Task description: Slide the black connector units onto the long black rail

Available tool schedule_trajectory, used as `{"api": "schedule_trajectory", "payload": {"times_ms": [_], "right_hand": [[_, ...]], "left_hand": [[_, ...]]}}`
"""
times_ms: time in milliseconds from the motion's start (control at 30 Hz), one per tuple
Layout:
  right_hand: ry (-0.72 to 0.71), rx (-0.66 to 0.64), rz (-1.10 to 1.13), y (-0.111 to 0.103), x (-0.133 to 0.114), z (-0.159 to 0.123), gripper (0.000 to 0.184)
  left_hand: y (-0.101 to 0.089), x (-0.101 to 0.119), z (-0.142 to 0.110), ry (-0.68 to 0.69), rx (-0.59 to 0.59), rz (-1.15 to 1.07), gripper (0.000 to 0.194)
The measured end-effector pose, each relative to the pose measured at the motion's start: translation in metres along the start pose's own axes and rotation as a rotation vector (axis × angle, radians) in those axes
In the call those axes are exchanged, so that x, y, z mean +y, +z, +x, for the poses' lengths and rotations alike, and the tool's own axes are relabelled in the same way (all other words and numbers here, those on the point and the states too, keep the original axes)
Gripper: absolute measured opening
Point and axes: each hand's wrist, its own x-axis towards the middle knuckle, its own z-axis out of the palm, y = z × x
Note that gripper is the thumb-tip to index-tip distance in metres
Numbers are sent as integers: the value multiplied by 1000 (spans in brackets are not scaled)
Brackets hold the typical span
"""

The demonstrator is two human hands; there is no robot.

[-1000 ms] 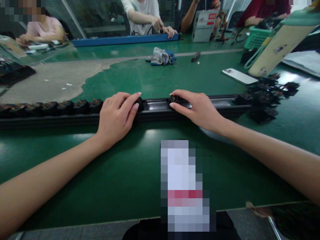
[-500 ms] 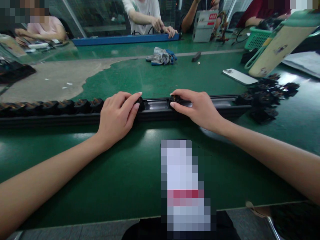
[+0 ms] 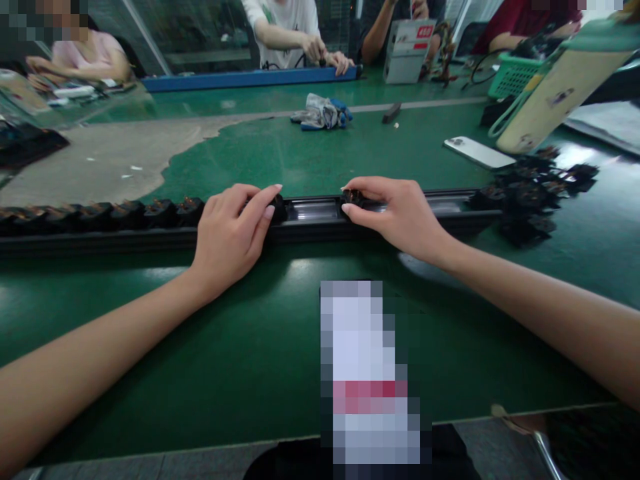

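A long black rail (image 3: 310,223) lies across the green table. A row of several small black parts (image 3: 125,213) fills its left stretch. My left hand (image 3: 233,230) rests palm down over the rail, fingers curled on the last black part (image 3: 278,208) of that row. My right hand (image 3: 397,213) lies on the rail a short gap to the right, thumb and fingers pinching another small black part (image 3: 351,197). Bare shiny channel (image 3: 313,210) shows between the two hands.
A heap of loose black parts (image 3: 535,193) lies at the rail's right end, with a white phone (image 3: 477,152) and a tilted cream bottle (image 3: 555,93) beyond. Gloves (image 3: 323,113) lie mid-table. Other people work along the far edge, by a blue rail (image 3: 250,80) and green basket (image 3: 515,77).
Hardly anything has changed: both hands stay on the rail, and my right hand's fingers have shifted very slightly on the black part.
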Motion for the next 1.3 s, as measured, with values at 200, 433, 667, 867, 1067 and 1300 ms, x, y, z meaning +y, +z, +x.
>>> {"api": "schedule_trajectory", "payload": {"times_ms": [200, 433, 667, 867, 1067, 1300], "right_hand": [[-3, -11, -23, -1, -1, 0, 27], [-23, -4, -50, -2, 0, -1, 24], [-110, 51, -132, -3, 10, -1, 21], [-103, 57, -200, -1, 14, -2, 25], [-98, 60, -211, 1, 15, -3, 27], [-89, 70, -208, 0, 14, -4, 26]], "left_hand": [[0, 0, 0, 0, 0, 1, 47], [0, -1, -1, 22, 10, 14, 47], [-1, 0, 0, 6, -1, -2, 46], [-1, 0, 0, 5, -5, -8, 46], [-2, 1, 0, 9, -6, -13, 47], [-3, 0, 0, 15, -10, -9, 49]]}}
